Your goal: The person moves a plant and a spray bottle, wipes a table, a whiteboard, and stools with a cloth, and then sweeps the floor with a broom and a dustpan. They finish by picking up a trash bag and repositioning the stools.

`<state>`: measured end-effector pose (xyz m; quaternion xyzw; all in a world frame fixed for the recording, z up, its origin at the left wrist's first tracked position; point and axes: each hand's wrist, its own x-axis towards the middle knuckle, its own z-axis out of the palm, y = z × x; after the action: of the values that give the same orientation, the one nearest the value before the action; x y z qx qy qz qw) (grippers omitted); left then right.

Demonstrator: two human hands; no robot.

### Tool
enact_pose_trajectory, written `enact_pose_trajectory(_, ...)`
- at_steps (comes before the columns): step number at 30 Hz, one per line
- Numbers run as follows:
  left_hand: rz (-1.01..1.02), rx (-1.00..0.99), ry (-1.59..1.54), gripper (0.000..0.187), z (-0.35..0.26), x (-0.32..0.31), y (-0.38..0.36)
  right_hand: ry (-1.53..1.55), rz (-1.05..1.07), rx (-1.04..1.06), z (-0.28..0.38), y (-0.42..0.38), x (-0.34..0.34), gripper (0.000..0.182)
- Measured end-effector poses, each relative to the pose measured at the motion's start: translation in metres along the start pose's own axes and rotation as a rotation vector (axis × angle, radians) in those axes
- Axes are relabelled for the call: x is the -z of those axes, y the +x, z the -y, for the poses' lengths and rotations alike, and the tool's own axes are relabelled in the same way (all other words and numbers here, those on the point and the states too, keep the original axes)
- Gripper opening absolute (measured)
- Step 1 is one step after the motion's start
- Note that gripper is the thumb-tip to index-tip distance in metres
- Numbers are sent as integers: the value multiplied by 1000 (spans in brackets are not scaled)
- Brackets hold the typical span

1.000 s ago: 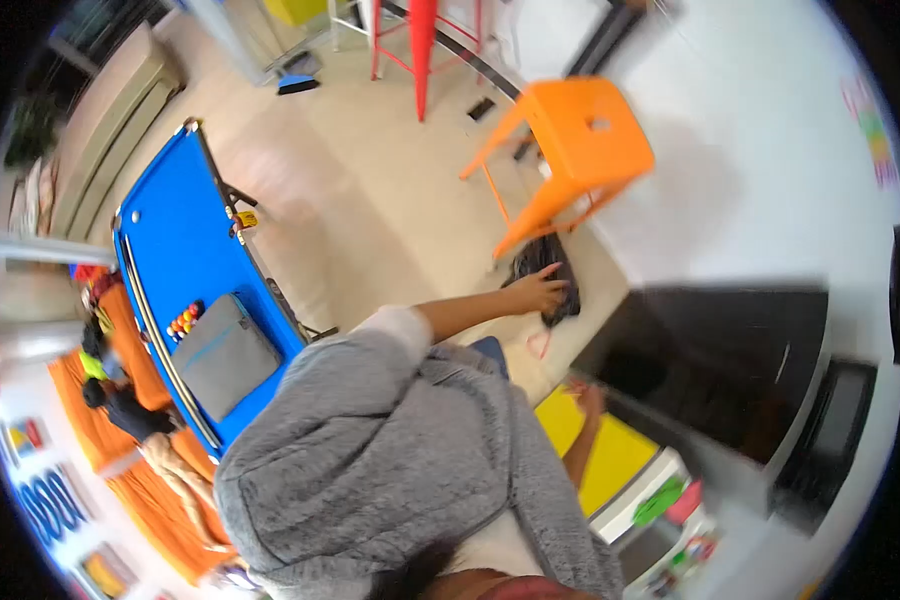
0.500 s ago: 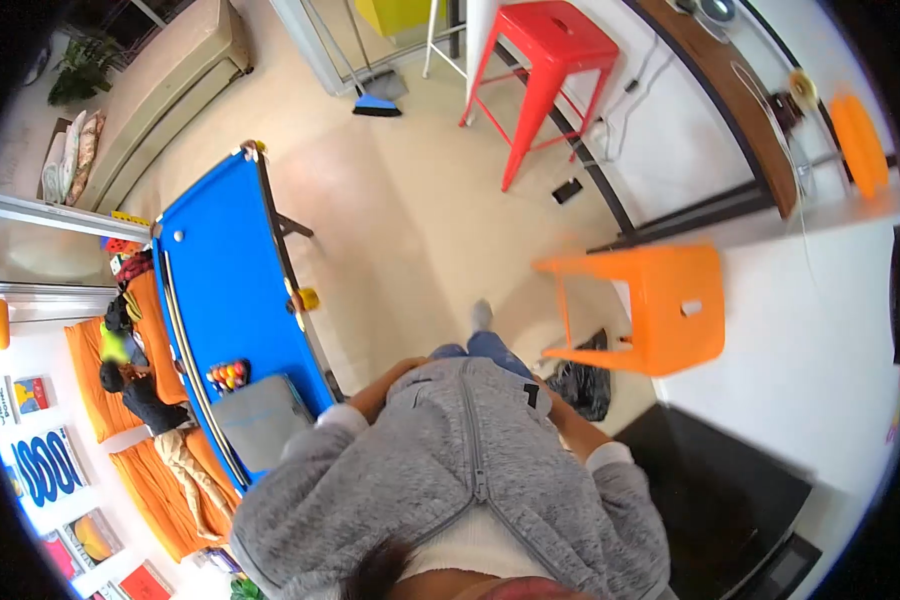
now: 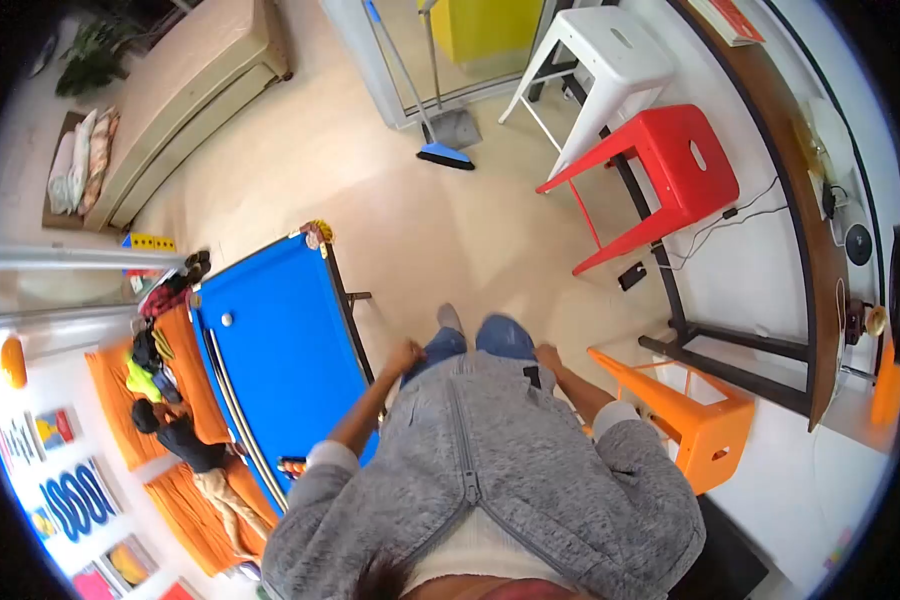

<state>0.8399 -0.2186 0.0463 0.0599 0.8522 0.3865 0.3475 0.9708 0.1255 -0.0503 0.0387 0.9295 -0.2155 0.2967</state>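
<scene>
My left hand (image 3: 407,357) hangs beside my left thigh, between the jeans (image 3: 440,348) and the side of the blue pool table (image 3: 295,345). Its fingers look loosely curled, with nothing visible in them. By my other thigh is my right hand (image 3: 547,360), small in view and also curled, and I see no object in it. The orange metal stool (image 3: 715,430) is close to my right forearm. On the pool table are a white cue ball (image 3: 227,320), two cues along the far rail, and racked balls (image 3: 292,467) partly hidden by my sleeve.
Ahead right stand a red stool (image 3: 685,165) and a white stool (image 3: 610,50) by a wooden counter (image 3: 770,100). A blue broom (image 3: 445,155) and dustpan (image 3: 457,128) lean ahead. Another person (image 3: 200,445) lies on the orange couch (image 3: 175,510) at left. A phone-like black object (image 3: 632,276) lies on the floor.
My view has moved forward past the orange stool, which is now nearer my right side. Both hands have come forward beside my thighs. The grey case on the pool table is now out of sight.
</scene>
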Motion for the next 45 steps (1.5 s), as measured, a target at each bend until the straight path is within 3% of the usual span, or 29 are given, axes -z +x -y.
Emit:
enact_pose_trajectory(1,28,-8,-180,20,2,25,35,206,-76,-390,58,3,71,18)
enact_pose_trajectory(2,47,-23,-350,15,-3,57,84,248,-204,-412,70,27,85,15)
enact_pose_trajectory(3,-44,61,-495,14,-55,100,114,273,-257,-409,83,53,104,14)
enact_pose_trajectory(4,-208,-145,-281,18,-86,138,151,297,-308,-408,95,71,122,14)
enact_pose_trajectory(5,-313,-324,-180,22,-75,166,218,314,-352,-408,105,89,138,14)
enact_pose_trajectory(6,-288,-355,-542,34,-115,203,251,405,-431,-372,110,115,150,15)
enact_pose_trajectory(7,-317,-382,-560,47,-131,234,297,489,-512,-327,110,147,159,16)
enact_pose_trajectory(8,-350,-197,-617,58,-179,269,311,570,-590,-278,108,180,167,16)
enact_pose_trajectory(10,-400,-103,-602,84,-218,318,374,972,-321,-343,108,255,191,15)
enact_pose_trajectory(12,-372,-66,-649,90,-228,350,431,463,-21,-206,126,319,241,19)
enact_pose_trajectory(14,-292,-22,-693,96,-239,373,466,1326,-166,-361,163,371,269,27)
enact_pose_trajectory(18,-256,56,-594,102,-232,399,543,1635,6,-308,240,473,356,46)
enact_pose_trajectory(19,-245,102,-599,91,-226,400,563,1746,-7,-305,256,493,369,53)
enact_pose_trajectory(21,-71,-67,-643,78,-223,404,600,2096,-67,-369,279,551,384,69)
enact_pose_trajectory(23,15,-101,-532,51,-229,403,608,2454,-37,-440,291,587,385,88)
enact_pose_trajectory(24,176,-294,-443,33,-209,404,624,2577,-73,-503,299,597,379,94)
enact_pose_trajectory(25,161,-440,-415,21,-208,396,618,2685,-121,-546,301,606,382,99)
enact_pose_trajectory(27,146,-69,-387,25,-196,400,626,2862,-220,-565,299,627,388,109)
enact_pose_trajectory(29,28,47,-482,29,-193,409,641,2997,-325,-519,293,648,391,117)
enact_pose_trajectory(30,-38,111,-529,31,-190,413,648,3065,-376,-500,288,659,394,107)
enact_pose_trajectory(33,126,-56,-498,46,-207,425,671,3073,-448,-199,273,704,397,90)
enact_pose_trajectory(34,279,-85,-447,43,-188,432,692,3050,-549,-441,276,705,416,63)
enact_pose_trajectory(37,334,-37,-225,38,-200,431,713,3199,-640,-401,272,726,413,52)
enact_pose_trajectory(38,242,-37,-432,45,-204,420,719,3354,-658,-525,270,728,409,41)
enact_pose_trajectory(41,345,-315,-562,51,-227,393,737,3647,-474,-1008,258,700,413,32)
enact_pose_trajectory(44,394,-549,-531,59,-257,372,740,3479,-396,-813,246,691,434,23)
enact_pose_trajectory(45,425,-544,-492,61,-266,372,741,3403,-557,-677,241,700,438,23)
